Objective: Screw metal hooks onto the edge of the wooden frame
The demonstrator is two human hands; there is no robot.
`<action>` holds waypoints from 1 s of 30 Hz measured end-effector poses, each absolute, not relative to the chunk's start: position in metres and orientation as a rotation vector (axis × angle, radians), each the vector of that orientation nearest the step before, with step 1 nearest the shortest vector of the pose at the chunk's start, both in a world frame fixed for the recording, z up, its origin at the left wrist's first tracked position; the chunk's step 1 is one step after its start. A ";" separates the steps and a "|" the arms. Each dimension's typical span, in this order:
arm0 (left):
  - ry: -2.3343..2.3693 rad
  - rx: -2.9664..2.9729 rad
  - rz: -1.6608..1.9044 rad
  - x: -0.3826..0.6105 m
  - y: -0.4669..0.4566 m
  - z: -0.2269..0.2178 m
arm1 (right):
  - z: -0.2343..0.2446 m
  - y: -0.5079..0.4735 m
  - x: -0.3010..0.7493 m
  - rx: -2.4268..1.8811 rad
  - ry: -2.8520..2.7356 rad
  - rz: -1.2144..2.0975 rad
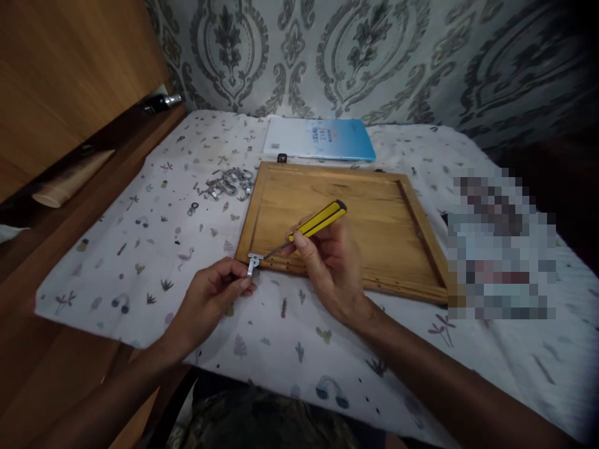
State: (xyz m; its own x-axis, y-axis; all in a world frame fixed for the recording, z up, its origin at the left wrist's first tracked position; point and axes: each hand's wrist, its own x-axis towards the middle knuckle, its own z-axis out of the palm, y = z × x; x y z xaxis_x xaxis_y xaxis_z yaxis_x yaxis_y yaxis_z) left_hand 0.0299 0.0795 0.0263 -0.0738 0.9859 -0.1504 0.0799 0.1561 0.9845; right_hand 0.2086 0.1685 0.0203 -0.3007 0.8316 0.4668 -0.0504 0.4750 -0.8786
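A wooden panel with a raised frame lies flat on the patterned cloth. At its near left corner sits a small metal hinge. The fingers of my left hand are closed on the hinge's lower part, pinching it against the panel's edge. My right hand grips a screwdriver by its yellow and black handle, tilted, with the shaft pointing down and left. The tip reaches the right side of the hinge; whether it sits in a screw I cannot tell.
Loose metal hardware lies in a pile left of the panel. Behind the panel is a blue and white book. A pixelated patch covers the right. Wooden furniture borders the left, and a patterned wall the back.
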 end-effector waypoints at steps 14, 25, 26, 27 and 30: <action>1.424 1.076 1.131 0.029 0.080 0.023 | 0.021 0.164 0.210 -0.708 -1.631 0.974; 1.407 1.110 1.093 0.029 0.079 0.026 | 0.023 0.165 0.214 -0.698 -1.620 1.007; 1.400 1.132 1.088 0.029 0.079 0.027 | 0.023 0.165 0.214 -0.703 -1.624 1.004; 1.393 1.147 1.084 0.029 0.079 0.028 | 0.024 0.165 0.215 -0.711 -1.628 0.999; 1.352 1.196 1.044 0.030 0.079 0.032 | 0.026 0.164 0.216 -0.717 -1.630 1.001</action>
State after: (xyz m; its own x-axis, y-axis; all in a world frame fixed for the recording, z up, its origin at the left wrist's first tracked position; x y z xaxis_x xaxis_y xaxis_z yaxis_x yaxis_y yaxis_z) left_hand 0.0301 0.0785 0.0323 -0.0009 0.9907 -0.1361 0.1187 0.1352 0.9837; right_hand 0.2156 0.1639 0.0259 -0.2757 0.8435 0.4609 -0.0290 0.4720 -0.8811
